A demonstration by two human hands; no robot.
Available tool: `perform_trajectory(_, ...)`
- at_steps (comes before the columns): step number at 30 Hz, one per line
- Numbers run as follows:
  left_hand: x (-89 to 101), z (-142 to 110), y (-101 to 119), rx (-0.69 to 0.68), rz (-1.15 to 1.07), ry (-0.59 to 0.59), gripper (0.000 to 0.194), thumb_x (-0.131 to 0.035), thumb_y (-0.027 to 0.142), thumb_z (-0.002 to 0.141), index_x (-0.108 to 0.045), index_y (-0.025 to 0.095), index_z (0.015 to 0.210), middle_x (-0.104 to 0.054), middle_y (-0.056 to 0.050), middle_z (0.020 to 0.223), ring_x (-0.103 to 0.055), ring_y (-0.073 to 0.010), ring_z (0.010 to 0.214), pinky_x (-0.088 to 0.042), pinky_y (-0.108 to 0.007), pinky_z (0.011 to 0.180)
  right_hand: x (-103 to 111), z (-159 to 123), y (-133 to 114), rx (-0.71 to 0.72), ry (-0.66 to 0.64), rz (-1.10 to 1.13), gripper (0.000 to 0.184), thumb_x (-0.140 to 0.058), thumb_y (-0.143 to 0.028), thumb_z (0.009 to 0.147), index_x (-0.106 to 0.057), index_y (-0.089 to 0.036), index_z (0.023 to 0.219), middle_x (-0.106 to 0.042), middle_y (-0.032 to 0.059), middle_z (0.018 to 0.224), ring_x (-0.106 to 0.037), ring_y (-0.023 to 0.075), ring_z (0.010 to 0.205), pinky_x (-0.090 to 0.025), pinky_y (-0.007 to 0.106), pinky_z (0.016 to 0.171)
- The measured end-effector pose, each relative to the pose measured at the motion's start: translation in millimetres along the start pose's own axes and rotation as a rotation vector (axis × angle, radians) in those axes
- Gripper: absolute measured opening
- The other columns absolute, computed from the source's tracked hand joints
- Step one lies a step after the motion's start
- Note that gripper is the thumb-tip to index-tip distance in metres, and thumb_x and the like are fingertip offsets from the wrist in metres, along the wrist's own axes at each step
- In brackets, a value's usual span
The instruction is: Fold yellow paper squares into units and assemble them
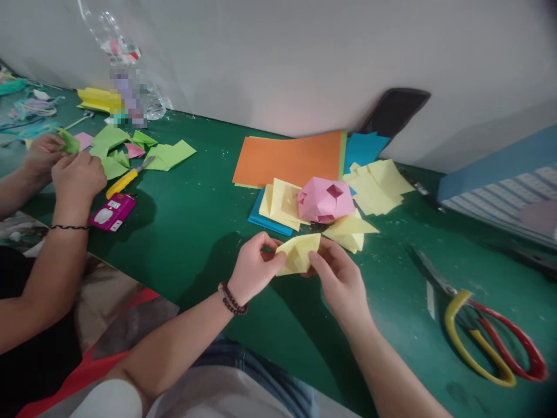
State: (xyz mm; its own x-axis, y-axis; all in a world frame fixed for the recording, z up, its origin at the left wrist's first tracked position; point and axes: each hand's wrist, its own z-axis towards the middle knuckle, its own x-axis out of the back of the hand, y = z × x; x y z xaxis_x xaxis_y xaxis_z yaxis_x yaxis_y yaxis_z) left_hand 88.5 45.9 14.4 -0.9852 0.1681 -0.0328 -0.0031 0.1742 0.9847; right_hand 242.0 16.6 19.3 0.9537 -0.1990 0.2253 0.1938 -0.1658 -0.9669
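My left hand (253, 264) and my right hand (339, 278) both pinch a folded pale yellow paper (298, 252) just above the green table (195, 215). Each hand grips one side of it, fingers closed. A beaded bracelet sits on my left wrist. Just beyond the paper lies a pink folded paper ball (326, 199), resting on a pile of yellow squares (282, 203). More folded yellow pieces (350, 230) lie to the right of my hands.
Orange sheets (289, 158), blue paper (364, 147) and loose yellow squares (379, 184) lie at the back. Scissors (483, 331) with yellow and red handles rest at right. At left, another person's hands (65, 168) fold green paper near a yellow utility knife (126, 180) and a magenta box (112, 212).
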Motion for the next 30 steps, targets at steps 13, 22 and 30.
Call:
perform_trajectory(13, 0.3, -2, -1, -0.031, 0.091, -0.040, 0.016, -0.062, 0.015, 0.070, -0.046, 0.019, 0.069, -0.069, -0.003, 0.087, -0.068, -0.0151, 0.070, -0.055, -0.025, 0.059, 3, 0, 0, 0.030, 0.060, -0.233, 0.034, -0.061, -0.043, 0.077, -0.067, -0.020, 0.102, -0.063, -0.0008, 0.065, -0.053, 0.0128, 0.049, -0.043, 0.025, 0.047)
perform_trajectory(22, 0.4, -6, -2, -0.169, 0.285, -0.057, 0.007, -0.060, 0.016, 0.076, -0.054, 0.019, 0.076, -0.071, -0.002, 0.082, -0.067, -0.0137, 0.067, -0.052, -0.021, 0.059, 4, 5, 1, 0.030, 0.057, -0.289, 0.014, -0.060, -0.030, 0.068, -0.065, -0.020, 0.078, -0.069, 0.0022, 0.074, -0.058, 0.0145, 0.057, -0.047, 0.026, 0.051)
perform_trajectory(30, 10.6, 1, -1, -0.388, 0.674, -0.088, 0.012, -0.059, 0.015, 0.083, -0.067, 0.023, 0.084, -0.071, -0.001, 0.088, -0.066, -0.0163, 0.081, -0.049, -0.025, 0.073, 13, 3, -4, 0.230, -0.146, -0.385, 0.028, -0.066, -0.037, 0.075, -0.070, -0.026, 0.100, -0.072, 0.0041, 0.099, -0.067, 0.0212, 0.085, -0.056, 0.037, 0.078)
